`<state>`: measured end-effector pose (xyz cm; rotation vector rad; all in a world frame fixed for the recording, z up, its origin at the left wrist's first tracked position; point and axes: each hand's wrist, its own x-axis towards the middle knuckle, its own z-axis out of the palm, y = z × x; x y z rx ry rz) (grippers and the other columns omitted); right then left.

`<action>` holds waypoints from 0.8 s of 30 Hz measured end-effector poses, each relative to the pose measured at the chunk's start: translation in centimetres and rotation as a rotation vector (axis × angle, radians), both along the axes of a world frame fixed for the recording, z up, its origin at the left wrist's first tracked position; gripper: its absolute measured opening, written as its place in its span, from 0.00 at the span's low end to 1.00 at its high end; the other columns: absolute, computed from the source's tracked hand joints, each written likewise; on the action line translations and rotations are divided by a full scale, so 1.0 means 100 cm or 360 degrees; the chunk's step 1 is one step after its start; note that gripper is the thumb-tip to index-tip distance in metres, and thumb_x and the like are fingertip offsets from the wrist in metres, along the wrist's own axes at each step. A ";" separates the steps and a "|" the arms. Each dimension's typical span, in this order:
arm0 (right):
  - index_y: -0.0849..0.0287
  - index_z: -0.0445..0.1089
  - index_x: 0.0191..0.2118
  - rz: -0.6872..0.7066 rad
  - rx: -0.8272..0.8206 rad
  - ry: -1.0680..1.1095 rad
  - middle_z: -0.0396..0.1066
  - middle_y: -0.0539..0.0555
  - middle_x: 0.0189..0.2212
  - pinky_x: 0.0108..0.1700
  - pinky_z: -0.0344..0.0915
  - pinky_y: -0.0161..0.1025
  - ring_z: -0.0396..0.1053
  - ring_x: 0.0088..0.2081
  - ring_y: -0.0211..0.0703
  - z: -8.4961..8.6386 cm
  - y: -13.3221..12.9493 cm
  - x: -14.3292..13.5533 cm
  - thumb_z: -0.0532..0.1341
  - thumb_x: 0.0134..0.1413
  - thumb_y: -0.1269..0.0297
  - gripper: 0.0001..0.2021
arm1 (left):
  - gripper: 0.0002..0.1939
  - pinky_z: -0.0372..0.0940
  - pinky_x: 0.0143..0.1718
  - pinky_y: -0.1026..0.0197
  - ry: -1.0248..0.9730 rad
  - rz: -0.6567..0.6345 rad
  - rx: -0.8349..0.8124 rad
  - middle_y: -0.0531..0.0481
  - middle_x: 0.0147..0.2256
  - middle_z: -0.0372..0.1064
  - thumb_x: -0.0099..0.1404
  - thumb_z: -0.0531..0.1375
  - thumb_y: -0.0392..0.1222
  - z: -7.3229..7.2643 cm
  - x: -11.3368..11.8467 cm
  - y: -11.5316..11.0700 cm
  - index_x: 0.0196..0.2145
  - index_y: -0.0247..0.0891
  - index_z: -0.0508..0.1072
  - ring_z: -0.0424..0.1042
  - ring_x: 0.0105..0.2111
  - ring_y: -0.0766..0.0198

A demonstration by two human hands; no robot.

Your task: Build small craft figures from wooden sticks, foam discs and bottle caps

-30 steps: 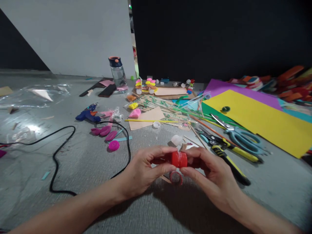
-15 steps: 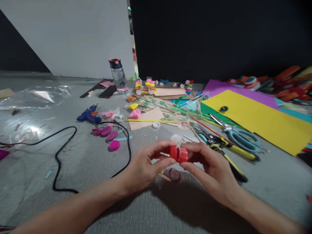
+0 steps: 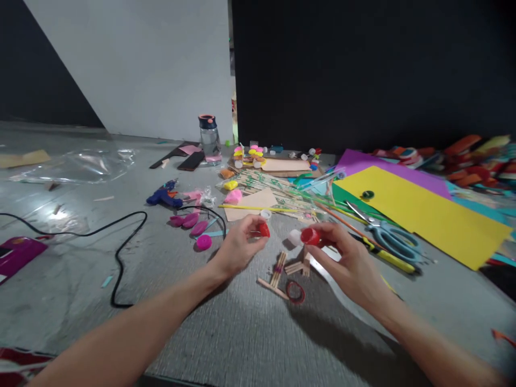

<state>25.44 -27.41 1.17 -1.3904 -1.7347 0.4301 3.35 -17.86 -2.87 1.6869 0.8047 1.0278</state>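
Note:
Between the thumb and fingers of my left hand (image 3: 238, 245) is a small red bottle cap (image 3: 264, 230), raised over the table. My right hand (image 3: 347, 263) pinches a second red bottle cap (image 3: 309, 236), tilted with its round face toward me. The two caps are apart. Just left of the right-hand cap is a white cap (image 3: 295, 237). Below, between the hands, lie short wooden sticks (image 3: 278, 271), some bundled together, and a dark red ring (image 3: 295, 292).
A blue glue gun (image 3: 164, 196) with a black cord lies left. Blue-handled scissors (image 3: 393, 236) and yellow-handled pliers (image 3: 391, 257) rest at right by yellow sheets (image 3: 427, 209). A water bottle (image 3: 210, 141) stands at the back. Magenta pieces (image 3: 203, 242) sit beside my left hand.
The two red caps were held close together; now my hands have moved apart, one cap in each. The view has shifted, and the wooden sticks below are now uncovered.

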 end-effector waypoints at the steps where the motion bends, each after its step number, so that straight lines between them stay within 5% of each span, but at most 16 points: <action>1: 0.56 0.69 0.48 0.0012 -0.0008 0.0018 0.75 0.55 0.42 0.42 0.70 0.42 0.73 0.39 0.45 0.003 0.002 0.000 0.62 0.63 0.61 0.11 | 0.12 0.67 0.49 0.55 0.0040 0.0008 0.0073 0.48 0.39 0.70 0.61 0.62 0.34 -0.001 -0.001 0.000 0.43 0.37 0.68 0.72 0.40 0.63; 7: 0.55 0.73 0.45 0.0074 0.0170 -0.0472 0.75 0.56 0.45 0.48 0.68 0.49 0.71 0.45 0.51 0.015 0.024 -0.002 0.64 0.61 0.62 0.08 | 0.12 0.68 0.46 0.56 0.0464 0.0124 0.0461 0.47 0.41 0.71 0.60 0.61 0.32 0.009 -0.008 -0.004 0.42 0.38 0.70 0.71 0.42 0.60; 11: 0.56 0.78 0.42 0.0084 0.0349 -0.0766 0.73 0.59 0.49 0.53 0.64 0.56 0.68 0.51 0.57 0.004 0.055 -0.012 0.64 0.62 0.64 0.07 | 0.15 0.67 0.48 0.53 0.0604 0.0216 0.0579 0.45 0.43 0.73 0.60 0.61 0.31 0.011 -0.011 0.002 0.45 0.37 0.71 0.71 0.43 0.57; 16: 0.57 0.80 0.39 0.0109 0.0358 -0.0925 0.77 0.59 0.42 0.51 0.66 0.54 0.70 0.47 0.56 -0.011 0.080 -0.016 0.64 0.60 0.69 0.06 | 0.12 0.68 0.47 0.52 0.0773 0.0252 0.0661 0.44 0.40 0.75 0.59 0.61 0.30 0.003 -0.015 0.011 0.42 0.35 0.74 0.73 0.41 0.56; 20: 0.60 0.78 0.42 0.0077 0.0408 -0.0868 0.78 0.59 0.42 0.50 0.68 0.52 0.71 0.46 0.54 0.001 0.064 0.000 0.59 0.64 0.69 0.09 | 0.14 0.66 0.50 0.48 0.0837 0.0243 0.0685 0.42 0.41 0.74 0.59 0.61 0.30 0.002 -0.015 0.010 0.44 0.34 0.74 0.72 0.43 0.52; 24: 0.59 0.76 0.42 0.0336 0.0255 -0.1018 0.77 0.57 0.36 0.41 0.69 0.44 0.73 0.38 0.48 0.010 0.027 0.009 0.56 0.68 0.67 0.10 | 0.13 0.61 0.55 0.47 0.0849 0.0362 0.0984 0.40 0.49 0.70 0.66 0.59 0.35 0.015 -0.012 -0.002 0.48 0.34 0.73 0.66 0.51 0.51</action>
